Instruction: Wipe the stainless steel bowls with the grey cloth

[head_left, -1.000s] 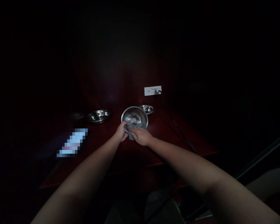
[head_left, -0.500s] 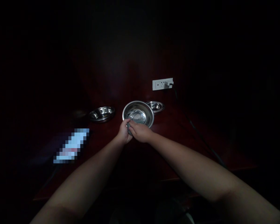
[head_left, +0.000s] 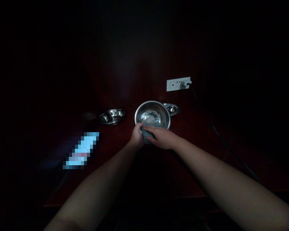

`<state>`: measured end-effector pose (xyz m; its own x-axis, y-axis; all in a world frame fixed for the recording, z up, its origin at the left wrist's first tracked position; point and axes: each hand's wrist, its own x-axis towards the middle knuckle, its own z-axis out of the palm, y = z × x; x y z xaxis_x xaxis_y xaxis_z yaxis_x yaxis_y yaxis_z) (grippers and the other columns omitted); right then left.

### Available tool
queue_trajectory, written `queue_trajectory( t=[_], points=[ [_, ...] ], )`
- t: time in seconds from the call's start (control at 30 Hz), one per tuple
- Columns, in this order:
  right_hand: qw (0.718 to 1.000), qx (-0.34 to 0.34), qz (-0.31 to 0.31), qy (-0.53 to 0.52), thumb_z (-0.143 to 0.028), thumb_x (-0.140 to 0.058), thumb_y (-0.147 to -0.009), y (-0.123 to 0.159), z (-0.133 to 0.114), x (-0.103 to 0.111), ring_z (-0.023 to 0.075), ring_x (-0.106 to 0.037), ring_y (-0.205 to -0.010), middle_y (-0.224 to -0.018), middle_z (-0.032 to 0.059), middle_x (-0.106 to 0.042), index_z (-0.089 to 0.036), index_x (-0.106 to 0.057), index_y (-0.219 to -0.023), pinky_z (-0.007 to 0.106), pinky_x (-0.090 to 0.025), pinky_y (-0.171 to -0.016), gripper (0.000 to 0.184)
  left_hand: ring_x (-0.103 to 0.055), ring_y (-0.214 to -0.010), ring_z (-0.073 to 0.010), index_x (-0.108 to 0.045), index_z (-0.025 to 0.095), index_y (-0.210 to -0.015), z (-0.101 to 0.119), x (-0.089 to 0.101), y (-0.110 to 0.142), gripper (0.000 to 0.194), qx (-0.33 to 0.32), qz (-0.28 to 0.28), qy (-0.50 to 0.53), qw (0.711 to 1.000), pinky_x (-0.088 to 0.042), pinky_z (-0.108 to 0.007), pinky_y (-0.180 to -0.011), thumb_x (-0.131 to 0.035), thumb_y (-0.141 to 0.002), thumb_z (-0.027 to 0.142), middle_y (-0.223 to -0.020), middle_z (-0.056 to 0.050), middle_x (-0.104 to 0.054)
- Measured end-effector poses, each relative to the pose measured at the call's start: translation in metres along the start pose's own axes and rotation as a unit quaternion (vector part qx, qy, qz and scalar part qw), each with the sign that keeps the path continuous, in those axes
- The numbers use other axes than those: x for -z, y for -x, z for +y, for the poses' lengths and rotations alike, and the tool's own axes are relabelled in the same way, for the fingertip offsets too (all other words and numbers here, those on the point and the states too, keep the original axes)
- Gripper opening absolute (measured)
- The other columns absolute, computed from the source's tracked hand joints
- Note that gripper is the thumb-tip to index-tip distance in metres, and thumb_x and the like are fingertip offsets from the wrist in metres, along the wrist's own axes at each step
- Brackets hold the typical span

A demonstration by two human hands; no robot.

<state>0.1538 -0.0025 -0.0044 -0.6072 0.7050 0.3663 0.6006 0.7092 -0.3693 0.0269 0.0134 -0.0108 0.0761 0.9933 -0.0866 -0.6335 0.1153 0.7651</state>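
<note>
A shiny metal bowl [head_left: 164, 110] is tipped so that its inside faces me. My left hand [head_left: 136, 136] grips the near left of its rim, thumb on top; part of the grip is hidden. A grey-green cloth [head_left: 147, 136] lies folded over the near rim, partly inside the bowl. My right hand [head_left: 165, 138] holds this cloth against the rim, its fingers pointing left towards my left thumb. Whether the bowl's base touches the table cannot be made out.
On the dark red table [head_left: 183, 179], a second metal bowl [head_left: 112, 116] stands left and a metal dish [head_left: 173, 109] sits behind the held bowl. A lit, pixelated screen [head_left: 83, 150] lies at left. From a wall socket [head_left: 178, 84], a cable [head_left: 221, 139] runs down the right side.
The whole view has shifted, so things appear further right. My right hand has slid rightward along the rim, away from my left hand, and more of the cloth shows between them.
</note>
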Motion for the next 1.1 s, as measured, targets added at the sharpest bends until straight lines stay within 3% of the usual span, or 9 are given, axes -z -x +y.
queue_trajectory(
  t=[0.13,0.27,0.5,1.1],
  points=[
    [1.000,0.004,0.007,-0.003,-0.032,-0.051,-0.084,0.0023,0.0021,-0.0022,0.0256,-0.043,-0.127,-0.138,0.0108,-0.046,-0.017,-0.043,-0.133,0.041,-0.035,-0.106,0.053,-0.064,-0.094,-0.0265,-0.065,0.012,-0.082,0.0030,-0.0006,0.0010,0.024,-0.004,-0.027,-0.006,1.000,-0.048,-0.037,-0.086,-0.050,-0.074,0.030,-0.077,-0.007,-0.071],
    [1.000,0.011,0.020,-0.001,-0.031,-0.055,-0.081,0.0020,-0.0015,-0.0036,0.0264,-0.032,-0.134,-0.143,0.0128,-0.037,-0.013,-0.035,-0.138,0.042,-0.031,-0.109,0.063,-0.063,-0.097,-0.0268,-0.066,0.011,-0.083,0.0053,0.0015,0.0008,0.025,0.000,-0.042,-0.007,0.999,-0.048,-0.038,-0.088,-0.050,-0.077,0.029,-0.079,-0.008,-0.071],
    [0.999,0.013,0.047,-0.009,-0.036,-0.053,-0.082,0.0014,-0.0012,-0.0008,0.0266,-0.024,-0.137,-0.146,0.0114,-0.032,-0.016,-0.038,-0.136,0.047,-0.025,-0.111,0.060,-0.062,-0.100,-0.0273,-0.067,0.011,-0.087,0.0039,0.0056,0.0004,0.023,0.016,-0.080,-0.024,0.996,-0.046,-0.038,-0.091,-0.054,-0.077,0.027,-0.087,-0.009,-0.072],
    [1.000,-0.008,0.009,-0.006,-0.038,-0.053,-0.082,0.0012,0.0010,-0.0037,0.0290,-0.017,-0.139,-0.148,0.0135,-0.027,-0.014,-0.034,-0.139,0.049,-0.024,-0.111,0.065,-0.062,-0.101,-0.0269,-0.065,0.011,-0.101,0.0040,0.0054,0.0004,0.039,0.044,-0.109,-0.025,0.993,-0.046,-0.038,-0.092,-0.042,-0.087,0.040,-0.092,-0.011,-0.071]
  ],
)
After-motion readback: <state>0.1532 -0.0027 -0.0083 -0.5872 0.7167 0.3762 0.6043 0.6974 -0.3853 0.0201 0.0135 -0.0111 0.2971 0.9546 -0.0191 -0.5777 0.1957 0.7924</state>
